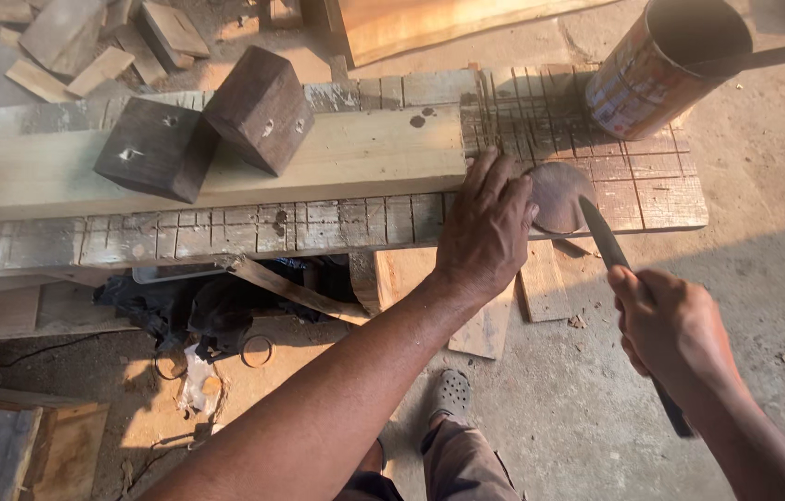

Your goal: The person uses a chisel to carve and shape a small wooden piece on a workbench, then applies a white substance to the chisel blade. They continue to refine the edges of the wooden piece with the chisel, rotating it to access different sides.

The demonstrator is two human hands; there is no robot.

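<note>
Flat on the scored bench (652,195), a thin, stiff, light wooden disc (557,195) is pinned at its left edge by the spread left hand (485,227); a long blade (604,232) is gripped by the right hand (670,325).

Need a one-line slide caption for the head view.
Left hand steadies a round brown disc on a scored wooden bench while the right hand sets a knife against it.

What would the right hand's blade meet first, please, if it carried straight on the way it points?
Probably the round dark wooden disc, which the left hand steadies on the scored workbench plank; the right hand aims the blade's tip at its edge.
</note>
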